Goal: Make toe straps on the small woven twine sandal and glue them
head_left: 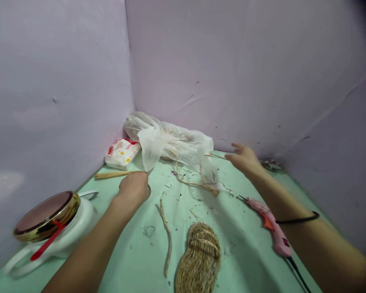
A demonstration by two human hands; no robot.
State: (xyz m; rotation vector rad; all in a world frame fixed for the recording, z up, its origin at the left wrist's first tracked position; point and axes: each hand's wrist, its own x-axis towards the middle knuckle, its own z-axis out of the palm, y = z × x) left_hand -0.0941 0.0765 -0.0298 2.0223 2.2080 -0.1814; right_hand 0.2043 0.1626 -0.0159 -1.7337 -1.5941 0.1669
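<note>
Well, nearest, a braided bundle (198, 260) lies on the desk (140, 264). Beyond, the left hand (134, 186) is clenched around apparent scissors (149, 192); farther, the right hand (242, 159) meets a cord (216, 156) beside the bag (186, 138), its grip unclear. Cord handling, I'd judge; next needs a firm pinch.

Bare left forearm (91, 244) entering at the lower left edge and rising obliquely toward the center; left hand (134, 186) just left of center, back of the hand uppermost, fingers curled inward into a closed fist, knuckles directed rightward. Bare right forearm (326, 248) entering at the lower right and slanting up and leftward; right hand (245, 159) right of center, slightly higher in the frame, digits directed leftward, the upper ones extended; whether the lower digits pinch cannot be determined.
</note>
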